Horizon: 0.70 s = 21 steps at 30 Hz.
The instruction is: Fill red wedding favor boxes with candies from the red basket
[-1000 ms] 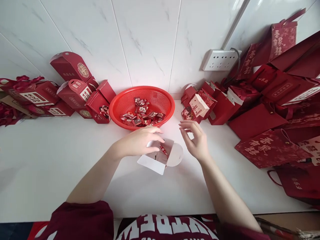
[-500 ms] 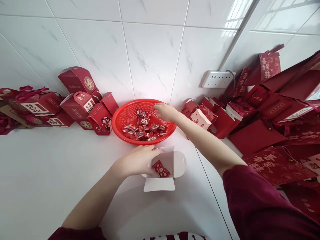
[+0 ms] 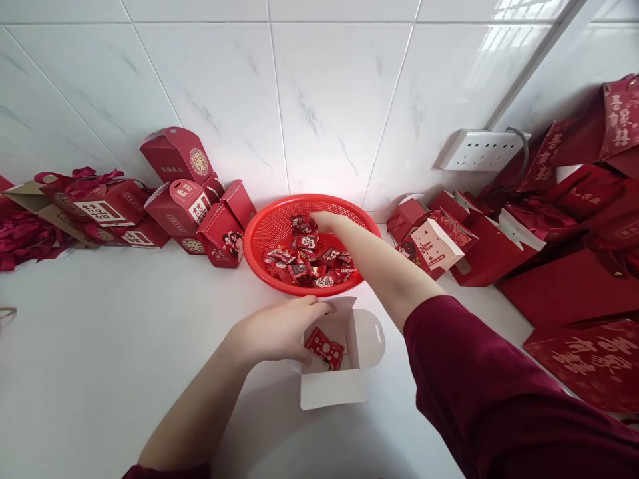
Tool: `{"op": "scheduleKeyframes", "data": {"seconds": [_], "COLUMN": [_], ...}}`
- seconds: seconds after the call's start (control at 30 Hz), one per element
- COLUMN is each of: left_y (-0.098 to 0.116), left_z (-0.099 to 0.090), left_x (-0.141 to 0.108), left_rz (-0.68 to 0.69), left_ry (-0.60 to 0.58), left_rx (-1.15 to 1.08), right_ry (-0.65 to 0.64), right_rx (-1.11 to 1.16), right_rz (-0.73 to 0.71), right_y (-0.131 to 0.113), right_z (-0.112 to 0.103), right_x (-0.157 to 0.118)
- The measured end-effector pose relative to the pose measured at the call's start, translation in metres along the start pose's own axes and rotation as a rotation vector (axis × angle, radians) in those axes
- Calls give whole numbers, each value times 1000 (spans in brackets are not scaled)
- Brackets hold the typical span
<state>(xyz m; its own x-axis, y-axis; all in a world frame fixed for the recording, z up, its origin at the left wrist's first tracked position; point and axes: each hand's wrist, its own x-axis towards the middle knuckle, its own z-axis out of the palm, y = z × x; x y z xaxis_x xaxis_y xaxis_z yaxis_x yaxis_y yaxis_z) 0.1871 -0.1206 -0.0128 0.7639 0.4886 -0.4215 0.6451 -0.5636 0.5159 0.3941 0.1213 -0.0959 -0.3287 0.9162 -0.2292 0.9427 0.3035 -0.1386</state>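
A red plastic basket (image 3: 259,216) with a perforated wall holds several red-wrapped candies (image 3: 304,263). My right hand (image 3: 330,223) reaches into it over the candies, its fingers mostly hidden behind the hand and the candies. In front of the basket stands an open gift box (image 3: 333,389), white inside, with its flaps spread. A red candy packet (image 3: 325,347) lies inside the box. My left hand (image 3: 282,330) grips the box at its left side, thumb at the near left corner and fingers along the far edge.
Red gift boxes (image 3: 174,206) stand against the tiled wall on the left, with dark red ribbons (image 3: 30,236) at the far left. More red boxes and bags (image 3: 569,283) crowd the right side. A white power strip (image 3: 484,152) is by the wall there.
My right hand has moved left and deeper into the basket, down to the candies. My left hand stays on the box. The camera view has shifted a little to the left.
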Motion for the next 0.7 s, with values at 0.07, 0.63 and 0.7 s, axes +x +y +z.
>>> {"op": "scheduleKeyframes", "data": {"seconds": [0.07, 0.63, 0.7], "left_y": [0, -3, -2], "left_z": [0, 2, 1], "left_x": [0, 3, 3], "left_rz": [-2, -28, -9], "left_ry": [-8, -19, -9], "left_rx": [-10, -21, -15], "right_ry": [-65, 34, 101], "right_rx": [10, 299, 382], "right_rz": [30, -80, -138], "right_y": [4, 7, 1], "right_z": [7, -27, -27], "right_x": [2, -66, -95]}}
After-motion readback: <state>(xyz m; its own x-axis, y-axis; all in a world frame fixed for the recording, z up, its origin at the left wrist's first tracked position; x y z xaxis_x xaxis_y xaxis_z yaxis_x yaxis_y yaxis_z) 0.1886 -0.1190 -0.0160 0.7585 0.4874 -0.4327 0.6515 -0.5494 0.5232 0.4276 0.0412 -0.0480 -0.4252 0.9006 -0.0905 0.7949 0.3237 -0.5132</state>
